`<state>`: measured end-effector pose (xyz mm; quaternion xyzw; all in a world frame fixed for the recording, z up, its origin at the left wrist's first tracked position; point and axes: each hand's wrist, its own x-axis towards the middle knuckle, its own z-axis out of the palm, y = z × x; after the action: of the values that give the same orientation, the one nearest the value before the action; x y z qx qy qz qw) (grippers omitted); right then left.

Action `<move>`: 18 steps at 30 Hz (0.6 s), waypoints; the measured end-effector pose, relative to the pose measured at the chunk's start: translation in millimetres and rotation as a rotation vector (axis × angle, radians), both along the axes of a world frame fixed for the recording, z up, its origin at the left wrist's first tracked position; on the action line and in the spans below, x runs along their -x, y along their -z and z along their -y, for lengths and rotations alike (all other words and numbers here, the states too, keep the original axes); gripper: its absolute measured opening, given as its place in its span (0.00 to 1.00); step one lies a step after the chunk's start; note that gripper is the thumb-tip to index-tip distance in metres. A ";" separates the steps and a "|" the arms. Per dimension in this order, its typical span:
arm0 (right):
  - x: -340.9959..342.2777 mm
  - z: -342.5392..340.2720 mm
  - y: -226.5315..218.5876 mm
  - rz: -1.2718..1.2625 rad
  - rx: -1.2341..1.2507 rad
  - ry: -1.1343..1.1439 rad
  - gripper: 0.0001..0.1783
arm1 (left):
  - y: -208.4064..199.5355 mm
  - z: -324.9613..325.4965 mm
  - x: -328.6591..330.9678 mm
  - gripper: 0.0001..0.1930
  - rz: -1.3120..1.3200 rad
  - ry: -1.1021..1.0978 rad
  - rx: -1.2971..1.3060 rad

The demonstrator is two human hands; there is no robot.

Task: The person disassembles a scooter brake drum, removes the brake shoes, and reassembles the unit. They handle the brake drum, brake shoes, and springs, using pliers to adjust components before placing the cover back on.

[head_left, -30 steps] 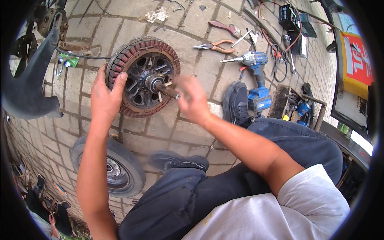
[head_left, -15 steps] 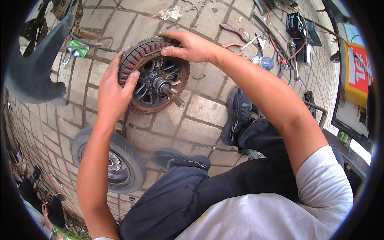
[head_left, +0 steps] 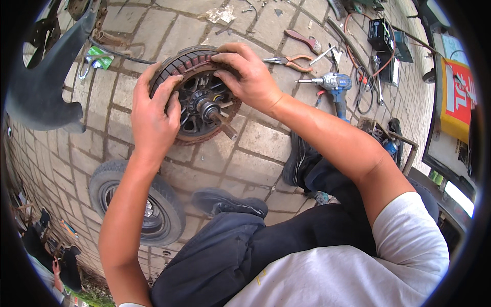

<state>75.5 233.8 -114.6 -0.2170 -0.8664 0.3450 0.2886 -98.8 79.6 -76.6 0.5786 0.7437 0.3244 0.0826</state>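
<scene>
A round hub motor stator [head_left: 193, 106] rests on the brick paving in front of me. Red windings and dark metal segments run round its rim, and a steel shaft [head_left: 225, 125] sticks out of its centre toward me. My left hand [head_left: 157, 110] grips the left side of the rim, fingers curled over the edge. On the upper right of the rim, my right hand [head_left: 246, 77] holds on with bent fingers and the thumb on the near face. Both palms hide parts of the rim. A tyred wheel [head_left: 171, 210] lies beside my left forearm.
Right of the stator are pliers [head_left: 294, 62], a brush [head_left: 306, 42], a blue power driver [head_left: 335, 84] and a wrench [head_left: 378, 84]. Black battery-like boxes [head_left: 379, 35] stand farther off. A black plastic guard [head_left: 43, 107] is at left. My shoes [head_left: 225, 202] are close by.
My right hand has shifted right and nearer along the rim, its forearm dropping to uncover the pliers and driver. The left fingers have slid and bent over the rim. The stator stays put.
</scene>
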 end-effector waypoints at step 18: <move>8.2 2.0 -9.2 0.059 0.213 0.019 0.11 | -19.9 -14.3 -6.5 0.12 -0.043 -0.106 0.162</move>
<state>67.3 231.8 -105.4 -0.2647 -0.8308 0.4259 0.2415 -92.3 94.0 -56.7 0.5367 0.7987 0.2548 0.0958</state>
